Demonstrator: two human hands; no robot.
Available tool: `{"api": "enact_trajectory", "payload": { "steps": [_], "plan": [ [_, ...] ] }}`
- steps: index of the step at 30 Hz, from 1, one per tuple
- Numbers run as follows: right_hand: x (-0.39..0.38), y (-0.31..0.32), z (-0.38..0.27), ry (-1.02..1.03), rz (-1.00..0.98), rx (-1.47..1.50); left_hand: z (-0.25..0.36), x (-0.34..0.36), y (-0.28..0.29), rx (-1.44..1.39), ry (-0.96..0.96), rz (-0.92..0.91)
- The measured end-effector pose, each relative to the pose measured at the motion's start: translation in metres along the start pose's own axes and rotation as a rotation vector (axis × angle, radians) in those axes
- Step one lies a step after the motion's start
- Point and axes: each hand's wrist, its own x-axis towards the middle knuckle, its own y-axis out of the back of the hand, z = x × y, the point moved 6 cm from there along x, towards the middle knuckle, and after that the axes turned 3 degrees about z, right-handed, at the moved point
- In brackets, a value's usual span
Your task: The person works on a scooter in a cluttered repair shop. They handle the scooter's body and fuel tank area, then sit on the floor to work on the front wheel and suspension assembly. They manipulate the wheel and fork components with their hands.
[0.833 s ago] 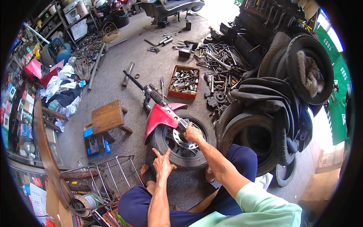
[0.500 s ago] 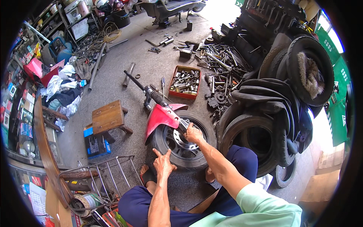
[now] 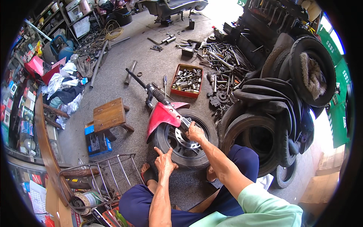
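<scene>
A scooter front wheel (image 3: 203, 159) with a black tyre lies on its side before me. Still joined to it are a fork with a black rubber boot (image 3: 160, 97) and a red mudguard (image 3: 163, 118). A silver, drilled brake disc (image 3: 180, 140) sits around the wheel's centre. My right hand (image 3: 195, 132) is at the hub, by the fork's lower end, its fingers curled inward; what they hold is hidden. At the tyre's near left edge rests my left hand (image 3: 165, 163), empty, with its fingers spread.
Beyond the wheel stands a red tin of sockets (image 3: 186, 80), with heaped hand tools (image 3: 221, 56) farther right. Tyres (image 3: 247, 125) and black inner tubes (image 3: 264, 92) are stacked at right. A wooden stool (image 3: 109, 114) and a wire rack (image 3: 109, 176) stand to the left.
The whole view has shifted slightly. Both hands keep about the same places on the wheel.
</scene>
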Motion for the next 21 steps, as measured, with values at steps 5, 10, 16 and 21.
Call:
{"api": "enact_trajectory", "payload": {
  "steps": [5,10,16,21],
  "plan": [
    [-0.0026,0.0019,-0.0026,-0.037,-0.023,-0.005,-0.0012,0.0008,-0.0003,0.002,0.009,0.005],
    [-0.0040,0.0027,-0.0038,-0.135,-0.077,0.081,-0.0015,0.0006,0.0001,-0.036,-0.009,0.056],
    [-0.0034,0.0011,-0.0019,-0.109,-0.073,0.082,-0.0021,0.0010,-0.0013,-0.041,-0.012,0.074],
    [-0.0029,0.0012,-0.0019,-0.102,-0.053,0.068,-0.0021,0.0004,-0.0004,-0.047,-0.001,0.066]
  ]
}}
